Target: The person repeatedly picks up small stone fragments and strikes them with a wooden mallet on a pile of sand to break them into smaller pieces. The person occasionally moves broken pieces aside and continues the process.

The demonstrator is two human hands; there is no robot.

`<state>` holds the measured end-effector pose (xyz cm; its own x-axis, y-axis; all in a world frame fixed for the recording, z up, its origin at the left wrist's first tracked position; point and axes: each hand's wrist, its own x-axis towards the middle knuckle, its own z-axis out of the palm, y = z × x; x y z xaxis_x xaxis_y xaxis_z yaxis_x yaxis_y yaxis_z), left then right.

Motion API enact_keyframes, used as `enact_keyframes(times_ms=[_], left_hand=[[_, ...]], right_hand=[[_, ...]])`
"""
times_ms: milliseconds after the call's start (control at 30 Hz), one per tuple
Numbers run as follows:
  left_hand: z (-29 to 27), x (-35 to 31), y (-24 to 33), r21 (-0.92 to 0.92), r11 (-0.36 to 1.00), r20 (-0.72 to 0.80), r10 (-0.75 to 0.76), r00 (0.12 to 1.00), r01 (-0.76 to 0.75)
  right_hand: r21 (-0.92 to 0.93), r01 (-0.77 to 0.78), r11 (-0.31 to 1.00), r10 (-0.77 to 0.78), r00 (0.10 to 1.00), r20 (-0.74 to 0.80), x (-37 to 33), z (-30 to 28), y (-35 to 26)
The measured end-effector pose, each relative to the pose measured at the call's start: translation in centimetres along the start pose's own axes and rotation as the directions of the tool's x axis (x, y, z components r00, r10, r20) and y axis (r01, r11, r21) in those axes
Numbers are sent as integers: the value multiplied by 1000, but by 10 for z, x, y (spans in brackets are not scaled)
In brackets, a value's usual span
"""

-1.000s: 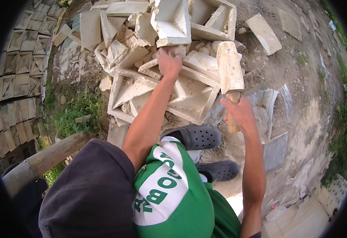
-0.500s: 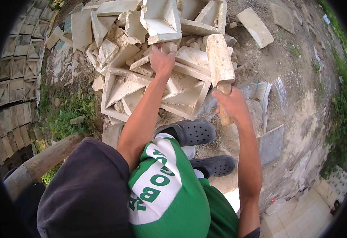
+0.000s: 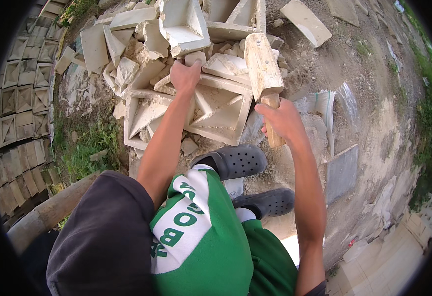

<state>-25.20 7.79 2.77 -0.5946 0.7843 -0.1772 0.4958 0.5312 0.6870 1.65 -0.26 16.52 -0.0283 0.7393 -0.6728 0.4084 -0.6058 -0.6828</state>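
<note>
Shifting wooden mallet [image 3: 263, 66] leftward in view since the earlier frame, keeping right grip [image 3: 282, 118] closed around its handle [image 3: 274, 137] beside rubble [image 3: 147, 69]. Pinching pale chunk [image 3: 195, 57] in left grip [image 3: 185, 77], just below hollow block [image 3: 189, 24]. Displaying green lettering [image 3: 171, 237] on garment's white panel [image 3: 176, 259].

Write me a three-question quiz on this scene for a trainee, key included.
1. Which hand holds the mallet?
2. True or false: the clogs are bright yellow.
3. Choose one. The left hand is:
A) on the mallet's handle
B) at the broken pieces
C) on the trousers

Key:
1. The right hand, around the handle.
2. False; the clogs are dark grey.
3. B
</note>
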Motion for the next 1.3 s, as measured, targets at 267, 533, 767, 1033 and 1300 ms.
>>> enact_keyframes(times_ms=[267,533,767,1033,1300], left_hand=[[-44,1,-18,-364,923,163,-69,984,125],[-101,-47,21,-689,491,628,38,777,533],[-55,-115,74,-429,655,883,158,443,621],[11,-208,149,-348,827,896,432,103,-442],[131,-217,88,-610,126,568,757,-322,-782]], right_hand=[[121,50,991,-53,998,26,0,-2,12],[-6,4,1000,-5,994,-110,-39,-33,39],[-24,-158,987,143,941,-307,-117,-73,95],[589,-46,807,398,779,-484,-153,-37,205],[598,81,798,339,759,-556,-134,-6,246]])
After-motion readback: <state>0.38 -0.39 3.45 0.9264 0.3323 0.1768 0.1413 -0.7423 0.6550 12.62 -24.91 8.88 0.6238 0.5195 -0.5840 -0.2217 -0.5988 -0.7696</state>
